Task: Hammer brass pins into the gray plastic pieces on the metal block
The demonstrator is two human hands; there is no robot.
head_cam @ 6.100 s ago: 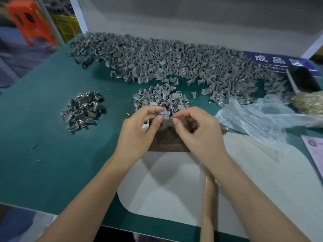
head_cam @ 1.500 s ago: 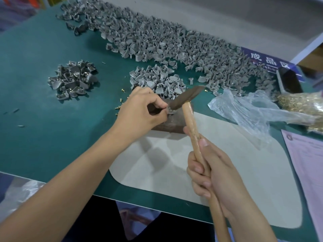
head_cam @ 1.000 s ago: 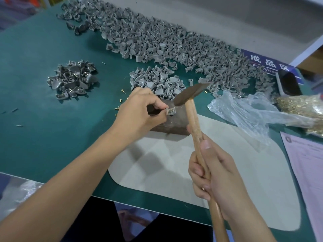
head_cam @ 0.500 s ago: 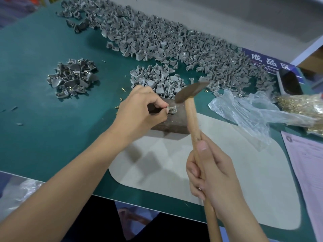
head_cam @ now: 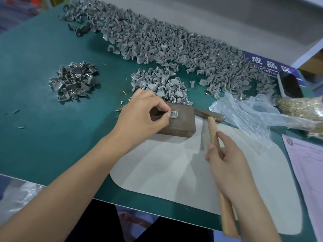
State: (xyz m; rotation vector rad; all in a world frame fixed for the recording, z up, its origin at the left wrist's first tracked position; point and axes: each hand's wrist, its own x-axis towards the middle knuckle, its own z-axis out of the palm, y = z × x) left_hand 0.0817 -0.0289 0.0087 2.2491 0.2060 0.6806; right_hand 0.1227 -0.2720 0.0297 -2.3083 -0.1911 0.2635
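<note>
Head view: my left hand sits on the dark rusty rectangular metal block, thumb & forefinger pinching a small gray plastic piece w/ a bit of brass showing in it, right at my fingertips, flat on the block's top. Other left fingers curled under, resting on the block.

My right hand is nearer me & to the right, fingers wrapped loosely round the pale wooden handle of the hammer. Dark steel hammer head lies low just right of the block, on the edge of the white rounded mat, not touching the piece.

Just beyond my left fingers: small heap of light gray plastic pieces, touching the block's far edge. Left of my left knuckles, a few loose small brass pins on the teal table cover. Further left, a separate heap of darker gray pieces w/ brass bits. Far side, a long wide spread of gray pieces. Right of the hammer head: crumpled clear plastic bag, then a mass of brass pins at the right edge. Printed paper sheet right of my right hand.
</note>
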